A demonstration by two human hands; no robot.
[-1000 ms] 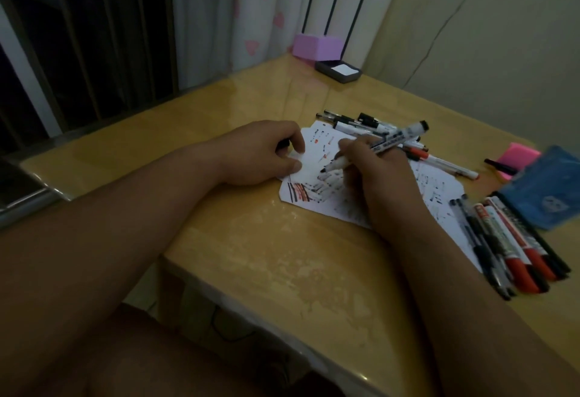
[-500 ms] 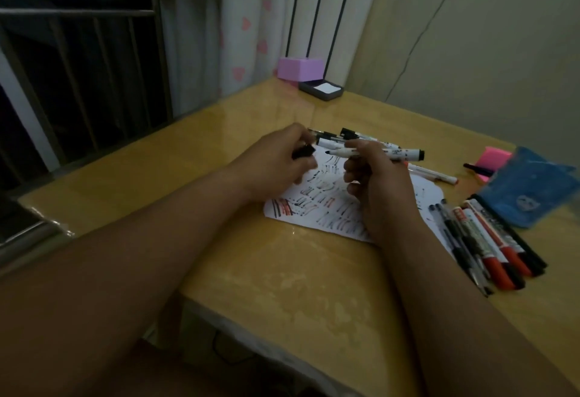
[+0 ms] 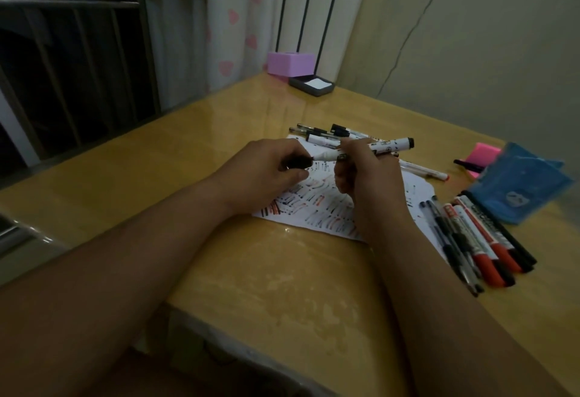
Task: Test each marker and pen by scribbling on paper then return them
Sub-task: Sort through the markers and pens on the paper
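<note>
**Grips.** The left hand pinches a black cap between thumb and curled fingers, just above the scribbled paper. The right hand has its grip wrapped round the barrel of a white marker. The marker lies nearly level over the paper, black rear end pointing right and nib end at the mouth of the cap. Whether the nib has entered the cap cannot be told.

**Step, as judged.** The marker is being capped before its return.

**Surroundings.** A loose cluster of pens lies at the far edge of the paper. A row of markers and pens lies side by side to the right, near a blue pouch.

**Risks.**
1. Off-axis closure: if the cap meets the nib at an angle, the nib may be crushed or ink may mark the fingers.
2. Incomplete seating: a cap not pressed fully home would let the marker dry out, and the dim light makes the seat hard to verify by eye.
3. Wrong return: nothing marks which of the two groups is tested, so a marker set in the wrong one could be repeated or another missed.
4. Disturbance: the right forearm lies close to the row, so a careless sweep could roll the round barrels across the glossy tabletop toward its edge.
</note>
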